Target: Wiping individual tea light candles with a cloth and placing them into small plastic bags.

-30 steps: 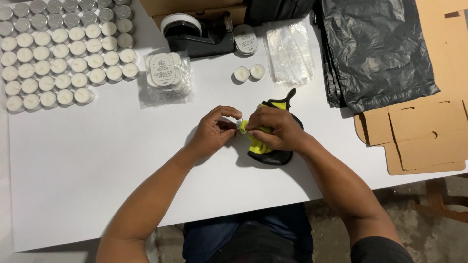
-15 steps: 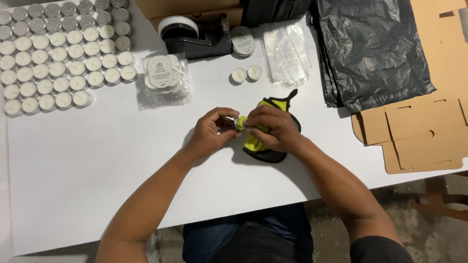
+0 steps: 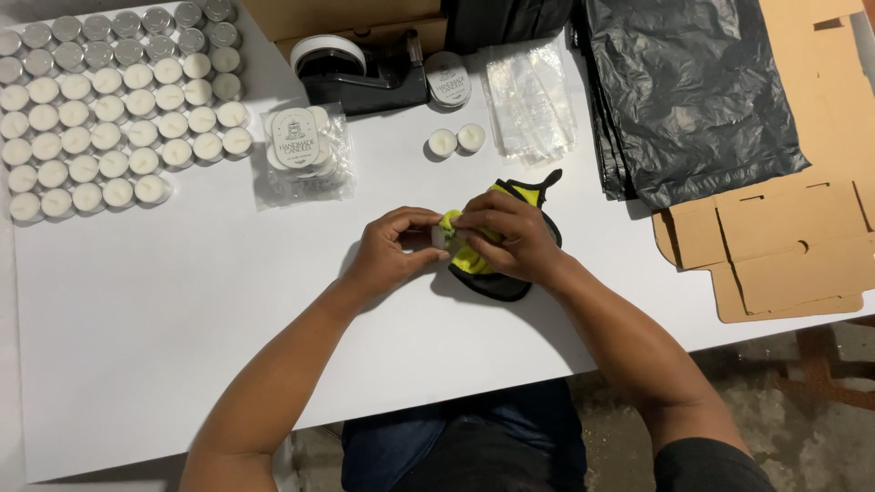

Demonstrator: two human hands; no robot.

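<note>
I had both hands together over the middle of the white table (image 3: 182, 310). My left hand (image 3: 387, 255) gripped a small tealight (image 3: 438, 238) between thumb and fingertips, its pale side just showing. My right hand (image 3: 510, 235) was closed on a yellow cloth (image 3: 469, 255), pressing it against the tealight, so the two hands met at that spot. Under the right hand lay a black pouch (image 3: 510, 282) with a yellow lining, its loop pointing toward the far edge; I could not tell whether the cloth was part of it. Just beyond the hands stood two loose candles (image 3: 457, 140) side by side. To their left was a clear bag (image 3: 303, 150) of candles with an oval label. Well to the left, rows of tealights (image 3: 109, 109) filled the table's far corner, the far rows showing silver metal, the nearer ones white wax. A black tape dispenser (image 3: 365, 73) sat at the far edge, a labelled tin (image 3: 447, 80) beside it, then a stack of clear sleeves (image 3: 529, 100). Folded black bags (image 3: 693, 91) lay to the right, overlapping flat cardboard (image 3: 784, 246) cut-outs that hung over the table's right side.
</note>
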